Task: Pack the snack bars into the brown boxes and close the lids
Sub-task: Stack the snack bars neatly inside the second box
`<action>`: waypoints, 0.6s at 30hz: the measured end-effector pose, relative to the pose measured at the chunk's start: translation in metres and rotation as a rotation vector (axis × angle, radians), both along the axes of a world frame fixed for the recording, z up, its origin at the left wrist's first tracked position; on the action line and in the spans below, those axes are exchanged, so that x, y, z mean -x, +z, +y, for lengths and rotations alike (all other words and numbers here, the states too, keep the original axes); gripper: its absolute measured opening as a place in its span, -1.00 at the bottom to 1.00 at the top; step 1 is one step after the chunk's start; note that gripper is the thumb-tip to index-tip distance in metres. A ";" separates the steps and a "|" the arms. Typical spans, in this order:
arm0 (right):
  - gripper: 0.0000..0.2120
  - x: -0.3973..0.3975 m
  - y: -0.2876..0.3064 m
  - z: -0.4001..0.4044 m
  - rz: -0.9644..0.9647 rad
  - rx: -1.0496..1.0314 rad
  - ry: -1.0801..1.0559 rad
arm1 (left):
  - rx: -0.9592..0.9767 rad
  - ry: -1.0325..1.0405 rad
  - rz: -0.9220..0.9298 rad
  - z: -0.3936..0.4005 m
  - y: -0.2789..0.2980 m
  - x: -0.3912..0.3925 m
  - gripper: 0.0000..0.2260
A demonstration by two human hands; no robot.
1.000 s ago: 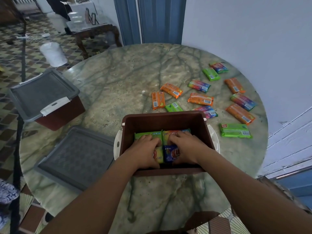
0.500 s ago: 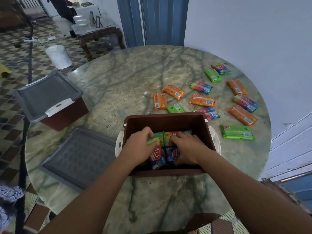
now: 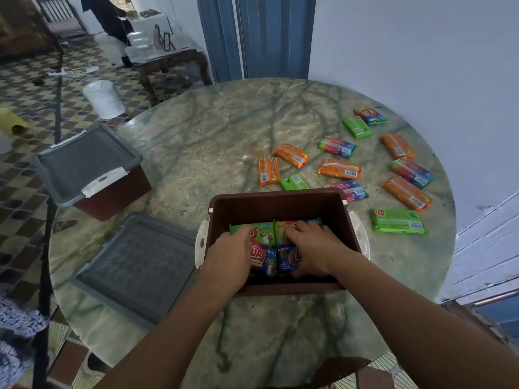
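While both hands work inside the open box, the rest of the tabletop (image 3: 196, 153) waits in plain order. Far left, a second brown box (image 3: 112, 195) sits at the table edge with its grey lid (image 3: 84, 161) on and a white latch down; I judge that one finished. Just right of it, a loose grey lid (image 3: 134, 265) lies flat beside the open box, near enough to pick up when packing ends. It is ribbed plastic with a raised rim.

The open brown box (image 3: 280, 203) is stiff, smooth plastic with white side handles. Inside, glossy foil snack bars (image 3: 264, 258) lie flat in rows, green ones behind, red-and-blue ones in front, probably so the layer sits level under the lid. The left hand (image 3: 229, 255) curls over the left bars, gripping or pushing one into line; which, I cannot tell. The right hand (image 3: 311, 252) lies on the right bars, fingers bent over them and pressing down.

Right of the box, loose bars (image 3: 339, 169) in orange, green and rainbow wrappers lie scattered, well apart from each other, not yet packed.
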State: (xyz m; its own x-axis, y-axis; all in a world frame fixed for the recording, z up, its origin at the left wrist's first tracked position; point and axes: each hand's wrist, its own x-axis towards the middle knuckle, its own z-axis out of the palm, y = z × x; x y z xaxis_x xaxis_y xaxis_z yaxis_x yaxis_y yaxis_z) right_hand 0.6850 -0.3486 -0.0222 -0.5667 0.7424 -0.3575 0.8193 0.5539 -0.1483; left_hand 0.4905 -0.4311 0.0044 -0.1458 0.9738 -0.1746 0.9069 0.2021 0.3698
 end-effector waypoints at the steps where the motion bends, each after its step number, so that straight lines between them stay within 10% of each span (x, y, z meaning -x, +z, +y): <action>1: -0.19 0.000 0.000 0.000 -0.003 0.000 0.003 | 0.032 -0.013 0.042 0.000 -0.001 -0.001 -0.66; 14: -0.19 0.000 -0.003 0.000 -0.014 -0.024 0.018 | 0.101 -0.426 0.730 0.029 -0.005 -0.007 -0.49; 18: -0.19 0.000 -0.001 0.000 -0.007 -0.022 0.020 | 0.029 -0.467 0.596 0.032 -0.014 0.012 -0.37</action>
